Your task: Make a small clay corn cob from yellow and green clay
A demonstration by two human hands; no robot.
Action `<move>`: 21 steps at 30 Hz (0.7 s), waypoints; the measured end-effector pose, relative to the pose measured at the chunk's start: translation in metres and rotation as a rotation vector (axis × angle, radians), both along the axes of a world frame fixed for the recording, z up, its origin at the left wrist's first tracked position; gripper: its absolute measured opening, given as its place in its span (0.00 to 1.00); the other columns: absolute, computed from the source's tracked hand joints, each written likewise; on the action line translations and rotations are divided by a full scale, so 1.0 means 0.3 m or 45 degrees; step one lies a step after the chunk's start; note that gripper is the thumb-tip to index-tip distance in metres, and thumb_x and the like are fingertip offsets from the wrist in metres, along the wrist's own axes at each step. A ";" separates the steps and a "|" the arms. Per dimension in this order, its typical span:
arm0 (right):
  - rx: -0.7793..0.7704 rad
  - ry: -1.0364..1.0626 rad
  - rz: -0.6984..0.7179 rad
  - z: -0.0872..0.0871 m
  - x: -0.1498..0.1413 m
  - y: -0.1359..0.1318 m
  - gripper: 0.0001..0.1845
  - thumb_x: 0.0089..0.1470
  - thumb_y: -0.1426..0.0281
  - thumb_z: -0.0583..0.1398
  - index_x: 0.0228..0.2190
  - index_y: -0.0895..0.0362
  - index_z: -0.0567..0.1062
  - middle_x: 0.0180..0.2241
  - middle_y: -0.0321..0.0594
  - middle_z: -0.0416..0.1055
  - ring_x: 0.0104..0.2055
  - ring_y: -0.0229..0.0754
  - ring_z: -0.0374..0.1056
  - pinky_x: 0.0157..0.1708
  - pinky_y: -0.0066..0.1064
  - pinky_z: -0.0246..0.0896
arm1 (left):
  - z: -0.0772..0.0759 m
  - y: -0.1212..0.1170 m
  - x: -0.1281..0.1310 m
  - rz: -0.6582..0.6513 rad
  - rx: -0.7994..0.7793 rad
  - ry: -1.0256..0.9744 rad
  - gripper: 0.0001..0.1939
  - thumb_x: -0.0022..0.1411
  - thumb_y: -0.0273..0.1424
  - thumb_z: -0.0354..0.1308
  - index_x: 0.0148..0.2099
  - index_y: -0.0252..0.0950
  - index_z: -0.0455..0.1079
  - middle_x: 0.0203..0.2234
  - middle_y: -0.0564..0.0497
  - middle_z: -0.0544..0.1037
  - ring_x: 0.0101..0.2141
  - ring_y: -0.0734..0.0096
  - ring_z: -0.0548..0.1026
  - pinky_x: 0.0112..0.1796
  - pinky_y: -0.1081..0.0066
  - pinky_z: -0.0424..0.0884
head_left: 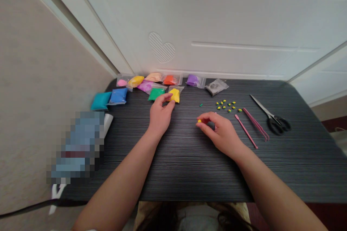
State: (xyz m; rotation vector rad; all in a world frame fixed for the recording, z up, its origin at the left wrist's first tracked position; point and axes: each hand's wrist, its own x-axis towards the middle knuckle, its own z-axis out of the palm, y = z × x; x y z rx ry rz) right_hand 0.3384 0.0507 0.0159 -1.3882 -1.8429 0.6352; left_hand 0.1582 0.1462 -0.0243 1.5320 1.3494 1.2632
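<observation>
My left hand (160,114) reaches to the small clear bag of yellow clay (175,95), thumb and forefinger closed at its left edge. The bag of green clay (156,94) lies just left of those fingers. Between the thumb and forefinger of my right hand (218,130) is a small yellow clay ball (199,121), held above the dark table. Beyond that hand, several tiny yellow-and-green clay pieces (223,107) sit in loose rows. A thin green scrap of clay (201,105) lies by itself to their left.
Pink tweezers (255,122), a pink modelling tool (246,131) and black-handled scissors (271,117) lie at the right. Bags of orange (169,79), purple (192,80), grey (216,87) and blue clay (118,96) line the back. A blurred-out object (78,148) is at the left edge.
</observation>
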 end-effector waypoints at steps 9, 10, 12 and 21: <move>0.015 -0.041 -0.041 -0.009 0.004 0.004 0.06 0.51 0.69 0.56 0.35 0.53 0.69 0.33 0.35 0.70 0.35 0.37 0.66 0.40 0.32 0.58 | -0.010 0.003 -0.002 -0.008 0.012 0.005 0.14 0.53 0.34 0.53 0.43 0.38 0.67 0.41 0.48 0.72 0.42 0.65 0.70 0.42 0.64 0.68; 0.020 -0.055 -0.029 -0.009 0.005 0.004 0.08 0.53 0.69 0.54 0.36 0.53 0.69 0.34 0.36 0.70 0.37 0.37 0.66 0.41 0.32 0.57 | -0.010 0.003 -0.002 -0.008 0.012 0.007 0.14 0.53 0.34 0.53 0.43 0.38 0.67 0.41 0.48 0.72 0.42 0.65 0.70 0.42 0.64 0.68; 0.033 -0.077 -0.017 -0.007 0.006 0.004 0.10 0.55 0.69 0.52 0.39 0.52 0.69 0.38 0.37 0.71 0.40 0.38 0.66 0.43 0.33 0.57 | -0.011 0.003 -0.003 -0.010 0.014 0.009 0.14 0.53 0.34 0.53 0.43 0.38 0.67 0.40 0.48 0.72 0.42 0.65 0.70 0.42 0.64 0.68; -0.004 -0.099 -0.087 -0.008 0.001 0.003 0.04 0.49 0.67 0.57 0.29 0.54 0.67 0.28 0.34 0.69 0.31 0.37 0.65 0.38 0.33 0.58 | -0.008 0.005 -0.003 -0.008 0.006 -0.006 0.14 0.53 0.34 0.53 0.43 0.37 0.68 0.40 0.48 0.72 0.42 0.65 0.70 0.43 0.63 0.68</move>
